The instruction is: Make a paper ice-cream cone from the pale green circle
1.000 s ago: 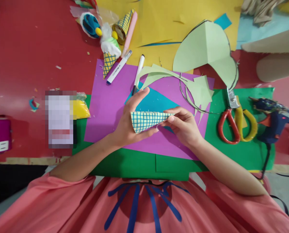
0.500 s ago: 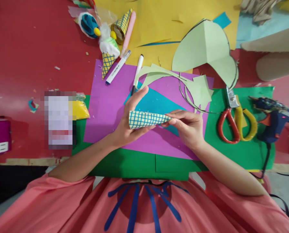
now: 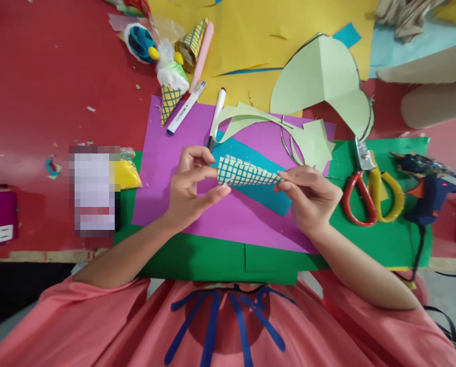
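Note:
A slim paper cone (image 3: pixel 247 171) with a blue grid on pale yellow lies sideways in the air between my hands, above the blue and purple sheets. At its pointed end, my right hand (image 3: pixel 308 196) pinches the tip between thumb and fingers. My left hand (image 3: pixel 193 186) is at the wide end, index finger at the mouth and thumb against the lower edge; the index fingertip is hidden at the rim. Its other fingers curl above. Beneath the cone lie a blue paper piece (image 3: pixel 279 201) and a purple sheet (image 3: pixel 162 188).
Pale green paper scraps (image 3: pixel 315 142) and a folded green cutout (image 3: pixel 312 76) lie beyond my hands. To the right are scissors (image 3: pixel 360 199) and a glue gun (image 3: pixel 429 196). Markers (image 3: pixel 185 109), a finished paper ice-cream cone (image 3: pixel 170 102) and another patterned cone (image 3: pixel 193 43) lie at upper left.
The cone has shifted right and slightly up with my right hand. My left hand has moved back from around its body to the wide end, its fingers now bent.

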A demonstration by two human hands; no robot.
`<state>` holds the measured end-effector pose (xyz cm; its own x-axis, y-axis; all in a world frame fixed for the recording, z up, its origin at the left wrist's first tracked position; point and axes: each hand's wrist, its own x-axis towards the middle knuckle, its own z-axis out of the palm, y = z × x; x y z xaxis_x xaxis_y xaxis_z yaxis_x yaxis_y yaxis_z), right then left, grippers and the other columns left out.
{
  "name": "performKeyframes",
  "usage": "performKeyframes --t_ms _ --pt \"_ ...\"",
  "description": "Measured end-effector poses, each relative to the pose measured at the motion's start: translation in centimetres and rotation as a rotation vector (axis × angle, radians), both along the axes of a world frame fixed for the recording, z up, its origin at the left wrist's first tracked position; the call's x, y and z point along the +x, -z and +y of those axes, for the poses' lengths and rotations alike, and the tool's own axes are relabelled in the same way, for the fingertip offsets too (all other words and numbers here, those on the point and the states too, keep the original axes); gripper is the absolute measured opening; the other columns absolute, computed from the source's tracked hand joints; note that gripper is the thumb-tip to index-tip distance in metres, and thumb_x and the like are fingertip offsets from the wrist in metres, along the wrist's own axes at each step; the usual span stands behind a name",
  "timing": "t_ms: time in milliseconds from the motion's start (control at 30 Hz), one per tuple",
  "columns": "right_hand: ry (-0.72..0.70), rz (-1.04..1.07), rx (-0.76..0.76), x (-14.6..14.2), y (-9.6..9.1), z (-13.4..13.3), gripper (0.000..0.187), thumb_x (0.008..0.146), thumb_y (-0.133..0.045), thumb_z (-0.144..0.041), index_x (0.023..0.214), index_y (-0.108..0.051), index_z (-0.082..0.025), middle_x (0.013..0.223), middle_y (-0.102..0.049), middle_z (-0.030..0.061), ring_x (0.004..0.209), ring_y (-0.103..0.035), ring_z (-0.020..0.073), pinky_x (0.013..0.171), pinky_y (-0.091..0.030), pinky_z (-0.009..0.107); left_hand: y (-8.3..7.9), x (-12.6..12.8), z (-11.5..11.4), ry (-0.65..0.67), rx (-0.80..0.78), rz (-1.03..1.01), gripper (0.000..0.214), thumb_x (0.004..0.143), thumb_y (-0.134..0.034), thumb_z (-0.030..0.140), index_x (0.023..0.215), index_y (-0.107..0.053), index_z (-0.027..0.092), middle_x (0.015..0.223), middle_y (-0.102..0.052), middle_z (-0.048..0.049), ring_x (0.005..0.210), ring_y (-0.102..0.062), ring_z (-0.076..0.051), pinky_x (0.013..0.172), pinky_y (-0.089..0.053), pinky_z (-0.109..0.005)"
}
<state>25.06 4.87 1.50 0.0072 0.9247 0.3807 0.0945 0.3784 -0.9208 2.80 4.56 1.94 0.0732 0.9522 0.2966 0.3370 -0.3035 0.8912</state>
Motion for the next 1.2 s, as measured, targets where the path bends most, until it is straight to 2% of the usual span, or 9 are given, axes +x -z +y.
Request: performKeyframes --t_ms 67,133,200,300,467,667,867,967,1200 --pt "0.016 -0.071 0.120 0.3 0.1 -0.1 0.030 0.077 -0.072 -0.012 0.098 -0.074 -0.034 0.081 -0.074 -0.0013 0.070 -0.068 0.0168 0.065 -0.057 0.034 -0.1 0.1 0.1 0.009 -0.161 -0.117 0.024 0.077 -0.070 0.045 0.071 -0.063 0.023 0.092 -0.059 -0.0019 0.072 -0.059 -0.012 0.060 -0.053 -0.028" --pt "0.000 -0.137 0.192 0.6 0.3 -0.1 0.039 0.077 -0.071 -0.011 0.107 -0.071 -0.037 0.083 -0.075 -0.0013 0.070 -0.068 0.0177 0.063 -0.057 0.033 -0.3 0.3 0.2 0.070 -0.387 -0.249 0.023 0.076 -0.071 0.044 0.075 -0.065 0.022 0.086 -0.062 -0.0002 0.047 -0.050 -0.005 0.038 -0.042 -0.022" --pt "-0.056 -0.186 0.224 0.9 0.5 -0.1 0.045 0.078 -0.070 -0.011 0.113 -0.068 -0.038 0.086 -0.075 -0.0010 0.072 -0.069 0.0183 0.064 -0.057 0.034 -0.4 0.4 0.4 0.159 -0.582 -0.370 0.028 0.073 -0.072 0.048 0.080 -0.066 0.022 0.075 -0.064 0.0017 0.033 -0.041 -0.002 0.027 -0.033 -0.020" --pt "-0.158 -0.210 0.259 1.0 0.6 -0.1 0.050 0.077 -0.069 -0.009 0.119 -0.065 -0.037 0.090 -0.075 -0.0001 0.076 -0.070 0.0189 0.066 -0.058 0.033 -0.5 0.4 0.5 0.312 -0.729 -0.452 0.034 0.068 -0.074 0.052 0.075 -0.067 0.020 0.056 -0.063 0.0037 0.027 -0.044 -0.006 0.024 -0.034 -0.020" --pt "-0.197 -0.224 0.234 0.3 0.3 -0.4 0.049 0.078 -0.068 -0.009 0.120 -0.065 -0.034 0.093 -0.076 0.0002 0.081 -0.071 0.0199 0.068 -0.059 0.034 0.1 -0.1 0.1 0.491 -0.757 -0.379 0.034 0.078 -0.065 0.054 0.077 -0.070 0.021 0.047 -0.063 0.0015 0.033 -0.056 -0.013 0.032 -0.046 -0.023" --pt "-0.169 -0.121 0.094 0.1 0.3 -0.3 0.049 0.078 -0.069 -0.005 0.116 -0.067 -0.035 0.096 -0.076 -0.0018 0.078 -0.071 0.0163 0.070 -0.058 0.031 0.7 -0.1 0.0 0.429 -0.643 -0.359 0.035 0.083 -0.062 0.049 0.065 -0.068 0.020 0.062 -0.071 -0.0026 0.048 -0.064 -0.015 0.051 -0.058 -0.030" --pt "-0.338 -0.216 0.354 1.3 0.1 0.7 0.055 0.078 -0.064 0.000 0.127 -0.061 -0.026 0.091 -0.076 0.0032 0.081 -0.072 0.0177 0.069 -0.060 0.030 0.9 -0.5 0.2 0.486 -0.707 -0.352 0.039 0.083 -0.060 0.053 0.063 -0.069 0.020 0.063 -0.071 -0.0031 0.047 -0.064 -0.016 0.051 -0.058 -0.032" --pt "-0.350 -0.310 0.455 1.6 -0.6 1.0 0.051 0.080 -0.062 -0.003 0.126 -0.061 -0.024 0.090 -0.077 0.0044 0.081 -0.073 0.0180 0.070 -0.062 0.027 0.8 -0.5 0.2 0.533 -0.729 -0.397 0.038 0.085 -0.060 0.049 0.062 -0.069 0.020 0.063 -0.071 -0.0030 0.045 -0.063 -0.015 0.050 -0.057 -0.030" --pt "-0.311 -0.407 0.460 1.9 -1.5 1.2 0.030 0.084 -0.057 -0.004 0.107 -0.067 -0.021 0.091 -0.077 0.0047 0.083 -0.074 0.0166 0.072 -0.062 0.025 0.4 -0.2 0.3 0.468 -0.742 -0.430 0.030 0.076 -0.072 0.046 0.075 -0.072 0.016 0.063 -0.072 -0.0035 0.051 -0.066 -0.014 0.052 -0.055 -0.024"
